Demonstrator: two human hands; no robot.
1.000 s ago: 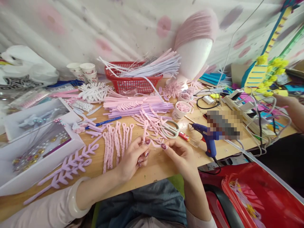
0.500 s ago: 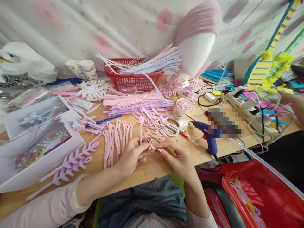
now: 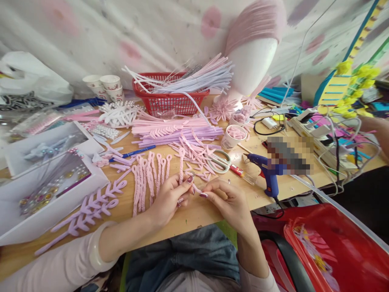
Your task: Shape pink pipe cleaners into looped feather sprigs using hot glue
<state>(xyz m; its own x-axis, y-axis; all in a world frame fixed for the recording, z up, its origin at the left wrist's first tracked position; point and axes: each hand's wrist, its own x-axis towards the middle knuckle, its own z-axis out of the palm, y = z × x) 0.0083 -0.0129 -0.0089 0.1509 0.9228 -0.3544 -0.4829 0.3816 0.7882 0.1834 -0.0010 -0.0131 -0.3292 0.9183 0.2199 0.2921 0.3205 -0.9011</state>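
My left hand (image 3: 170,198) and my right hand (image 3: 226,199) meet over the front of the wooden table (image 3: 194,215). Both pinch one pink pipe cleaner (image 3: 181,167), whose looped top stands up above my left fingers. My fingertips almost touch each other. Left of my hands lies a row of finished pink looped pipe cleaners (image 3: 148,178). Further left lies a lilac leaf-shaped branch (image 3: 88,211). A loose heap of pink twisted pieces (image 3: 197,156) lies just beyond my hands.
Scissors (image 3: 220,161) and a blue glue gun (image 3: 267,172) lie to the right. A red basket (image 3: 170,101) of pipe cleaners and a white mannequin head (image 3: 252,61) stand at the back. White trays of beads (image 3: 45,178) stand left. Another person's arm (image 3: 378,129) shows far right.
My hands have drawn closer together and slid slightly away from me, with the pipe cleaner between them now standing more upright.
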